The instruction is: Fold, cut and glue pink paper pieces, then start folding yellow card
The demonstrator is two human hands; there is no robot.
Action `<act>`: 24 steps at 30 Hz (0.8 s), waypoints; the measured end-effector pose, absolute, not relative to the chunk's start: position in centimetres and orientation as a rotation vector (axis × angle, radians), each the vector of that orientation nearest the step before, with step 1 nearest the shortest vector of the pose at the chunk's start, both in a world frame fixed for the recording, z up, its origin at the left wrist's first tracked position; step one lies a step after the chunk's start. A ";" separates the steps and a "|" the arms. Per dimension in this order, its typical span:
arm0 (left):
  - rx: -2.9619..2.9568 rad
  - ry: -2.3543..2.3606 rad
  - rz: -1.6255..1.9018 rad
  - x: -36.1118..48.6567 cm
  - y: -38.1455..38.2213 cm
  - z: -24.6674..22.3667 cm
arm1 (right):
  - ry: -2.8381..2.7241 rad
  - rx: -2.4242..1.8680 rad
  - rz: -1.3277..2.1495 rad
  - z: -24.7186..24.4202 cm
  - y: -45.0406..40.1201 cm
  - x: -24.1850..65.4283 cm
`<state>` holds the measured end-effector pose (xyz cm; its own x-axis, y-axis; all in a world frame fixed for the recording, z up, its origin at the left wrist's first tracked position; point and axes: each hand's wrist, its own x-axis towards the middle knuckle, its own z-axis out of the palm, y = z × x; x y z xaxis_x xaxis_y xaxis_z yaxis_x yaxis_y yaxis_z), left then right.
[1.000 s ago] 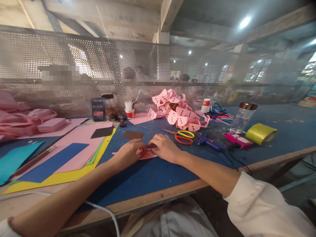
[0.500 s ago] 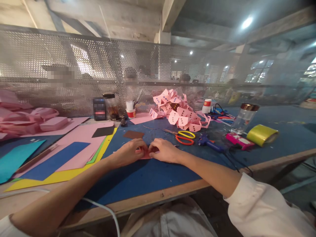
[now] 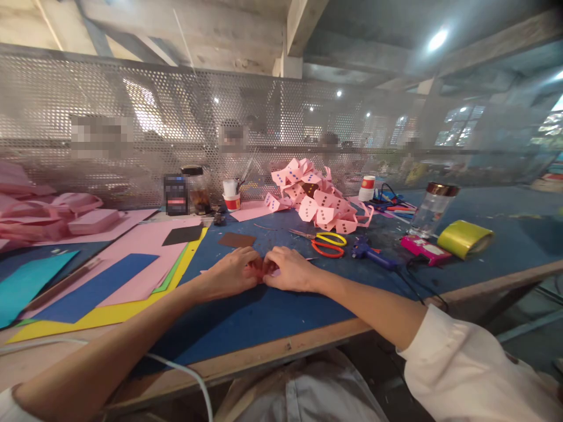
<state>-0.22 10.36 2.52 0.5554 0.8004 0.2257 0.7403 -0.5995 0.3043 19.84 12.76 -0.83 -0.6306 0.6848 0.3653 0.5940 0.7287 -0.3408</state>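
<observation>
Close together over the blue tabletop, my left hand [image 3: 235,272] and my right hand [image 3: 290,269] pinch a small piece of pink paper [image 3: 259,274]. Fingers and knuckles cover most of it, so its shape is hard to make out. Both hands are closed, their fingertips almost touching. A brown paper rectangle [image 3: 236,240] lies just beyond the left hand. Scissors [image 3: 328,242] with yellow and red handles rest open-bladed past the right hand, beside a blue glue gun [image 3: 373,253].
Farther back stands a heap of folded pink paper pieces [image 3: 323,205] with dark dots. Coloured sheets [image 3: 109,281] cover the left side. A glass bottle [image 3: 433,211], a pink box [image 3: 424,249] and a yellow roll [image 3: 465,239] stand right. A white cable [image 3: 185,369] crosses the front edge.
The fingertips have drawn slightly closer together, and less of the pink paper shows between them. The view has shifted a little; the other things on the table stay put.
</observation>
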 end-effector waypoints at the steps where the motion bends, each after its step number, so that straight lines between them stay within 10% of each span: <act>1: 2.621 1.310 0.507 -0.2 10.4 2.5 | -2.457 -0.979 0.256 -0.8 12.7 19.8; 24: 2.556 1.403 0.448 -0.2 10.7 2.0 | -2.482 -1.072 0.323 -0.2 12.6 19.6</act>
<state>-0.18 10.73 2.04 0.5063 0.8454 0.1702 0.7876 -0.5337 0.3079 19.59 12.63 -0.19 -0.6171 0.7349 0.2813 0.6386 0.6766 -0.3667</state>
